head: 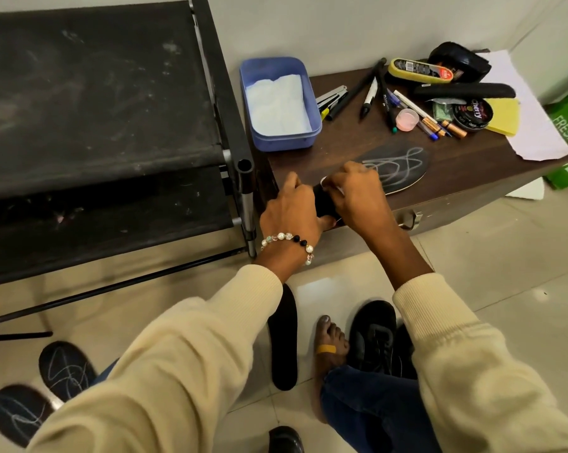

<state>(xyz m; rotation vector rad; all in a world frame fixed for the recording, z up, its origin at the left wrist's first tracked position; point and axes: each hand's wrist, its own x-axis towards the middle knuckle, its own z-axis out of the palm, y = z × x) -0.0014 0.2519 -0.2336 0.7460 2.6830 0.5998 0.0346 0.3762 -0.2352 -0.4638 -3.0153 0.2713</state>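
Observation:
A black shoe insole (402, 170) with grey scribbles lies on the dark wooden table (465, 165), its heel end over the table's front edge. My left hand (292, 207), with a bead bracelet at the wrist, grips the heel end from the left. My right hand (358, 188) covers the insole's middle with curled fingers and pinches something small and white at its edge; what it is cannot be made out.
A blue tub (315, 125) with white tissue stands at the table's back left. Pens, markers, a polish tin (472, 113), sponges and paper crowd the back right. A black rack (96, 125) fills the left. More insoles (284, 338) and a black shoe (374, 335) lie on the floor by my foot.

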